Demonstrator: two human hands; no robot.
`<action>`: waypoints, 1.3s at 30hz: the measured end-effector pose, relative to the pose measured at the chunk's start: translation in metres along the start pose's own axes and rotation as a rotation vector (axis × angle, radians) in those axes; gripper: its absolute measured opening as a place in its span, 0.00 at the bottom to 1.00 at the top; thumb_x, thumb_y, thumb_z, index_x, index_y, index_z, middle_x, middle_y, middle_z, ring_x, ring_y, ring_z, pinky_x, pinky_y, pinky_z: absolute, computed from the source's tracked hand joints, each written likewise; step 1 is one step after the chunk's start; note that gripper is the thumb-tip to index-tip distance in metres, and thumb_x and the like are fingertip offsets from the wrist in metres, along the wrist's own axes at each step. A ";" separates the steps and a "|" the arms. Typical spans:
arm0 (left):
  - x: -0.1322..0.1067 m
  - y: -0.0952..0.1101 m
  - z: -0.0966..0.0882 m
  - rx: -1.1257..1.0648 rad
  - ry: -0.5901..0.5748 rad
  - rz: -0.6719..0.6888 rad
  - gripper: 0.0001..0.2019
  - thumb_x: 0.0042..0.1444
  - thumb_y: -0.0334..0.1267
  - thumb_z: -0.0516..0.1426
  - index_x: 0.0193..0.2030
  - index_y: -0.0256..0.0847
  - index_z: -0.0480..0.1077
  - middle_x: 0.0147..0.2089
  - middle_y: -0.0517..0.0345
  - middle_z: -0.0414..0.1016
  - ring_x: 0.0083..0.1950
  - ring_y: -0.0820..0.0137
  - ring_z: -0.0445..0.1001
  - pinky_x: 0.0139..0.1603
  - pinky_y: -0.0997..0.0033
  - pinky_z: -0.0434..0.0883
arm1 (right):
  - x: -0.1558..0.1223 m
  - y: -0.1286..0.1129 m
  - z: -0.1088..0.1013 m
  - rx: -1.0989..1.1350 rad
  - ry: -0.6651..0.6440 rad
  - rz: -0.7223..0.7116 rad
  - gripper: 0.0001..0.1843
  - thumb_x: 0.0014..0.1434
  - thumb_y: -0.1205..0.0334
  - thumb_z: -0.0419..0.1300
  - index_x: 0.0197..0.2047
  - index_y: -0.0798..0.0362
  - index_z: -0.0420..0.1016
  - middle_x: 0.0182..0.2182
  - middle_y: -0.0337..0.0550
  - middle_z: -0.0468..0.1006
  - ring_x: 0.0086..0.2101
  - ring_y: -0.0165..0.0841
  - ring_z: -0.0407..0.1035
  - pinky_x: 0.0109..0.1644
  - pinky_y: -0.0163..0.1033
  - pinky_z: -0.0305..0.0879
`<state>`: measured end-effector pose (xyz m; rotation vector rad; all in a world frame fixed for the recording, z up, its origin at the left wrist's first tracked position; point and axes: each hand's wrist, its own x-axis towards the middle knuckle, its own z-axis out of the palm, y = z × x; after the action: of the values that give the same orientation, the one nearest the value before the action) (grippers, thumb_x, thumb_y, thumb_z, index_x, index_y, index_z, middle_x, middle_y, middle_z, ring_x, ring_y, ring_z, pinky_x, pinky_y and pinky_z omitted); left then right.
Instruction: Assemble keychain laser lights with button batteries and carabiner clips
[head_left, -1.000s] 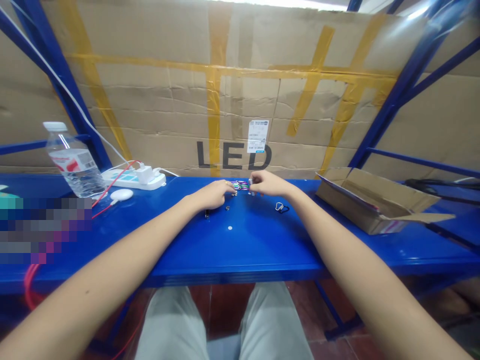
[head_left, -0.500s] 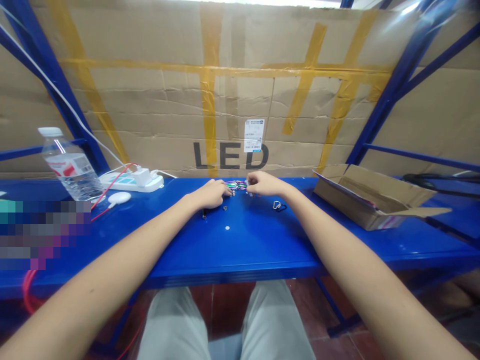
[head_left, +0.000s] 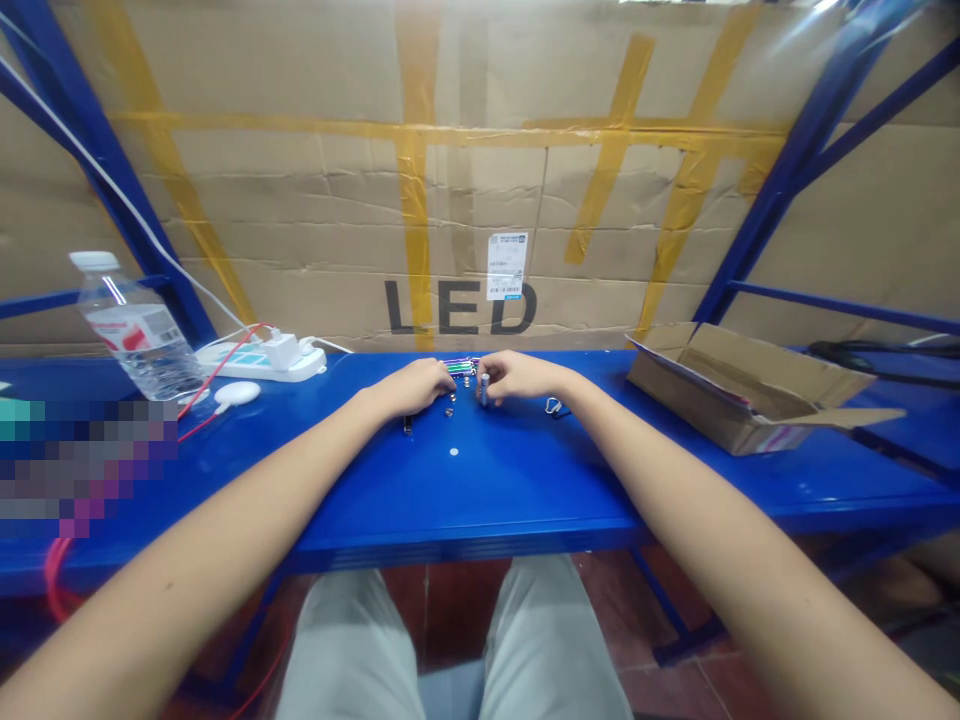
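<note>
My right hand (head_left: pixel 523 377) pinches a small silver cylinder (head_left: pixel 484 388), held upright just over the blue table. Curled fingers on my left hand (head_left: pixel 421 386) point down at the tabletop; what they grip, if anything, I cannot make out. By those fingertips lie small metal ring-like pieces (head_left: pixel 449 411), with another small metal piece (head_left: pixel 466 382) between the hands. Behind them sits a row of shiny coloured tubes (head_left: pixel 459 367), partly covered by both hands. A dark strip-like part (head_left: pixel 408 424) shows under my left wrist. Beside my right wrist is a silver carabiner-like clip (head_left: pixel 553 406).
A white disc (head_left: pixel 454 452) lies on the blue table (head_left: pixel 480 505). At right stands an open cardboard box (head_left: pixel 739 400). To the left are a water bottle (head_left: pixel 139 330), a white power strip (head_left: pixel 307 366) and a red cable (head_left: pixel 56 580). A large carton (head_left: pixel 322 230) backs the table.
My right hand has come slightly left and turned, and the silver cylinder now stands upright in its fingers. My left fingertips have shifted a little left, uncovering more small metal pieces.
</note>
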<state>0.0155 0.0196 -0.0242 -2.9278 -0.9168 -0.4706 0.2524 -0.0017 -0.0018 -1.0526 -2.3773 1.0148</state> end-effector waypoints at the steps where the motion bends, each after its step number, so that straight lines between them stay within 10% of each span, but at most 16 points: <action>1: 0.001 0.000 0.001 0.004 -0.018 -0.010 0.13 0.58 0.29 0.53 0.40 0.42 0.80 0.39 0.51 0.80 0.43 0.64 0.76 0.48 0.66 0.69 | 0.001 0.001 0.001 0.003 -0.005 -0.008 0.09 0.45 0.70 0.59 0.32 0.53 0.65 0.31 0.40 0.78 0.28 0.31 0.73 0.34 0.37 0.70; 9: 0.004 -0.002 -0.010 -0.089 -0.143 -0.280 0.01 0.54 0.31 0.60 0.33 0.38 0.74 0.36 0.52 0.78 0.37 0.65 0.75 0.38 0.70 0.66 | 0.003 0.003 0.005 0.078 -0.004 -0.025 0.11 0.44 0.70 0.60 0.33 0.53 0.66 0.32 0.39 0.78 0.30 0.30 0.72 0.37 0.38 0.71; 30: -0.004 0.011 -0.016 -0.119 -0.126 -0.236 0.05 0.48 0.29 0.58 0.29 0.40 0.76 0.31 0.57 0.79 0.33 0.68 0.75 0.32 0.72 0.65 | 0.003 -0.001 0.011 0.104 0.015 -0.026 0.12 0.41 0.70 0.59 0.33 0.53 0.66 0.38 0.42 0.79 0.35 0.31 0.71 0.39 0.37 0.68; 39: -0.004 0.031 -0.026 -0.126 0.266 0.024 0.08 0.61 0.35 0.56 0.41 0.39 0.77 0.40 0.53 0.78 0.41 0.68 0.75 0.45 0.68 0.70 | 0.001 0.001 0.008 0.023 0.128 -0.104 0.11 0.46 0.70 0.61 0.36 0.53 0.70 0.35 0.40 0.78 0.38 0.33 0.71 0.45 0.38 0.67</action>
<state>0.0229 -0.0109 0.0011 -2.8816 -0.8440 -0.9218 0.2476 -0.0050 -0.0079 -0.9455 -2.2862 0.9089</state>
